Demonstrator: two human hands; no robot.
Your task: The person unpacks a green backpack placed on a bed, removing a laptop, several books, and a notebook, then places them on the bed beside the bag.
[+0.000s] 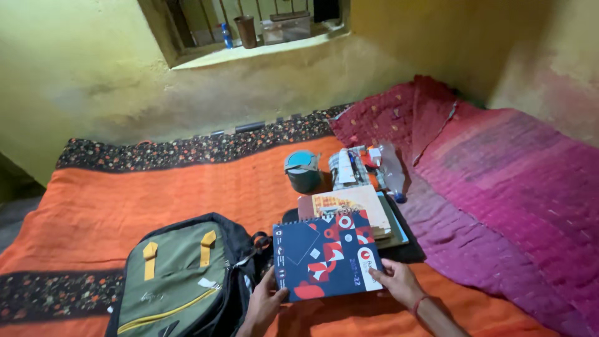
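Note:
Both my hands hold a dark blue spiral-bound notebook with red and white shapes on its cover. My left hand grips its lower left corner and my right hand grips its lower right corner. The notebook is tilted up over an orange bedspread. Just left of it lies a green and black backpack with yellow tabs, its top open toward the notebook. Behind the notebook rests a stack of books with a pale illustrated cover on top.
A teal-lidded round container stands behind the books, with a clear plastic bottle and small packets to its right. A magenta quilt covers the right side. A cup sits on the window ledge above.

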